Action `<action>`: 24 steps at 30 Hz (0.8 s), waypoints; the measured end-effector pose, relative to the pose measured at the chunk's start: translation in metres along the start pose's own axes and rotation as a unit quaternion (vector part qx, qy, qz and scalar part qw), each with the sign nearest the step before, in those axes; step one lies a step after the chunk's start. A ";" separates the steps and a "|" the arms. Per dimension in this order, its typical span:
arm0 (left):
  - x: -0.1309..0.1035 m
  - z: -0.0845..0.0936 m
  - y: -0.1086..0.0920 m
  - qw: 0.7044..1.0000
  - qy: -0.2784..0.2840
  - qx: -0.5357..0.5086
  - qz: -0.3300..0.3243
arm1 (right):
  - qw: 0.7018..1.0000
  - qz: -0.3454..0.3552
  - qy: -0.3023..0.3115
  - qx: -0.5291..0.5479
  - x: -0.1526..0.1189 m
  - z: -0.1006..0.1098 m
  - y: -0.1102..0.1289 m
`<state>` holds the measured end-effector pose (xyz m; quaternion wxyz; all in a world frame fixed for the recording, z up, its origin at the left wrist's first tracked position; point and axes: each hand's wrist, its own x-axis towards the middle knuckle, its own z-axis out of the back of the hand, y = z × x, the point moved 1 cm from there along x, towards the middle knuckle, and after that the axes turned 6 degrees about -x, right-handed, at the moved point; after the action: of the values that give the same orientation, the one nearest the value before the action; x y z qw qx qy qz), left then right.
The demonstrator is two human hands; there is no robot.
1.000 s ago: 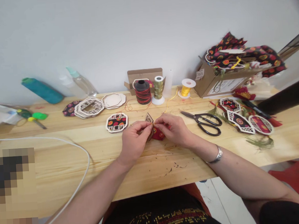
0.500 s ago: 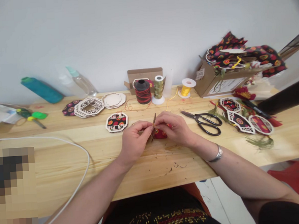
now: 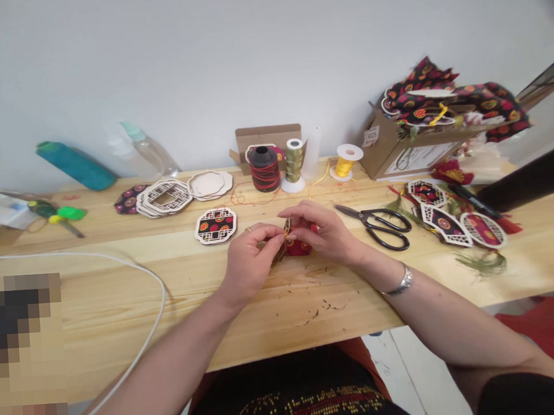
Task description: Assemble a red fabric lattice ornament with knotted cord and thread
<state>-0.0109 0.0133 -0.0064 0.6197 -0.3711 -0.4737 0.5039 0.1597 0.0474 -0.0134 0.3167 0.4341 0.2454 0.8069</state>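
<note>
Near the table's front middle, my left hand [image 3: 254, 259] pinches the edge of a small patterned piece [image 3: 286, 227], which is held on edge and mostly hidden by fingers. My right hand [image 3: 323, 233] meets it from the other side, its thumb and fingers closed on the same piece. Red patterned fabric [image 3: 298, 244] shows between and below the hands. An octagonal fabric-and-frame piece [image 3: 215, 226] lies to the left of my left hand. Black-handled scissors [image 3: 376, 223] lie to the right of my right hand.
Behind the hands stand a red-and-black thread spool [image 3: 264, 169], a green-gold spool [image 3: 294, 166] and a yellow spool [image 3: 344, 164]. Cut-out frames [image 3: 166, 197] lie left. A cardboard box [image 3: 396, 153] and finished ornaments [image 3: 447, 225] are right. A white cable [image 3: 157, 284] crosses the left side.
The piece between my fingers has turned, showing more of its patterned face. My right hand's fingers have lifted and spread slightly; my left hand has barely moved.
</note>
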 end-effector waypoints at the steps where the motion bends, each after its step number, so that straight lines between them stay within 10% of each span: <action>1: 0.000 0.000 0.000 1.000 0.003 0.000 -0.002 | 1.000 0.002 0.005 0.005 0.000 0.000 -0.001; 24: -0.004 -0.001 0.002 0.994 -0.009 0.062 -0.094 | 0.997 -0.030 0.004 0.075 0.001 0.000 0.000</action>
<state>-0.0111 0.0099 -0.0097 0.6822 -0.2813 -0.4797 0.4746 0.1596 0.0482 -0.0127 0.3060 0.4464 0.3195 0.7778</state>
